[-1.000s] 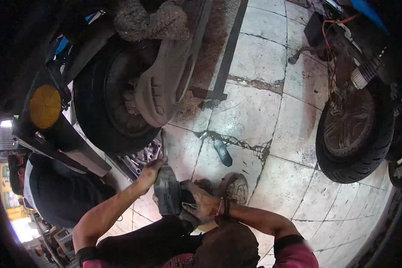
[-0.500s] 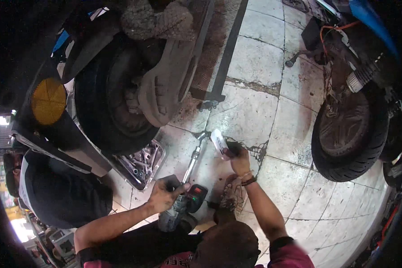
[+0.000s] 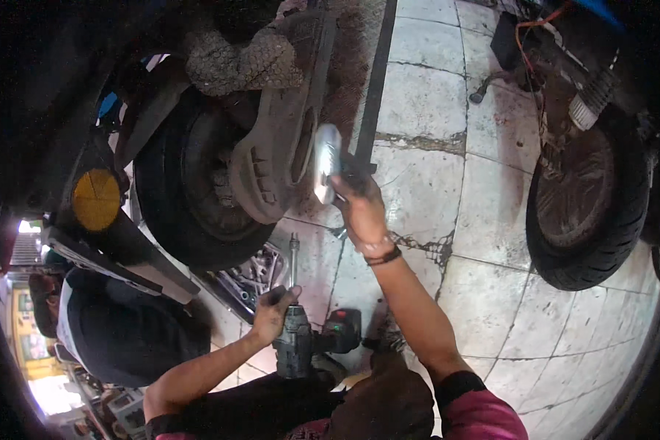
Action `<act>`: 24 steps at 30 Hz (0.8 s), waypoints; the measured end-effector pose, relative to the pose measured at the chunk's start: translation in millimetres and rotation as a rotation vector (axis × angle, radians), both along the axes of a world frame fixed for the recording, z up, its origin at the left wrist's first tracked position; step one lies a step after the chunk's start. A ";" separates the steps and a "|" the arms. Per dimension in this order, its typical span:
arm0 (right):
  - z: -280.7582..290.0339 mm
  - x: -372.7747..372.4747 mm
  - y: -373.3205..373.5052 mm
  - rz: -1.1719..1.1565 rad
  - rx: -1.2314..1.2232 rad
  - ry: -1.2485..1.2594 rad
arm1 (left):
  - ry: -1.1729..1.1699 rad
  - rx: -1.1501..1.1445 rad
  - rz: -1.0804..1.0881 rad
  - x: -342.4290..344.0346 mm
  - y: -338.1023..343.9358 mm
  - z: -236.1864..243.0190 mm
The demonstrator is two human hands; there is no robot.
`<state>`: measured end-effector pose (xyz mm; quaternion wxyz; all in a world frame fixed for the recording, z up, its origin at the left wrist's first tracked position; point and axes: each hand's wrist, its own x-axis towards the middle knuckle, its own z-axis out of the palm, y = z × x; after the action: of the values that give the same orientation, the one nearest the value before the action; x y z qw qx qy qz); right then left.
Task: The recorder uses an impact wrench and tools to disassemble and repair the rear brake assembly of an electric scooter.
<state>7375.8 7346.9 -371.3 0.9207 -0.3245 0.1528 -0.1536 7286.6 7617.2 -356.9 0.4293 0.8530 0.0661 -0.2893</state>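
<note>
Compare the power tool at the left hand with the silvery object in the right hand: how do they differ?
The power tool is dark grey and black, while the silvery object is pale and shines brightly. The power tool carries a long metal shaft; the silvery object shows none. The power tool sits low in the view, whereas the silvery object is held higher. Both are hand-held.

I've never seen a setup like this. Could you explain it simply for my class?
A person, not a robot, works here bare-handed, filmed by a wide camera on the head that looks down. The left hand grips a power tool near its front, where a metal rod sticks out. The right hand holds a bright oblong thing, too blurred to name. Below is a tiled floor, with metal tools near the left-side wheel; the right-side wheel is farther off.
</note>
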 end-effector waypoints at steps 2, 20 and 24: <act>7.9 15.8 5.3 -0.029 -0.036 -0.010 | 0.001 0.011 -0.006 -0.7 -5.2 -1.4; 31.8 32.5 -3.2 -0.076 -1.177 0.047 | 0.060 0.106 -0.170 9.2 -11.3 17.1; 28.3 32.5 1.7 -0.101 -1.133 0.130 | 0.016 0.129 -0.215 8.3 -14.6 16.3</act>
<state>7408.3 7348.6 -343.0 0.5834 -0.7684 0.1183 -0.2349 7294.9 7602.5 -340.6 0.3394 0.8787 -0.0035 -0.3356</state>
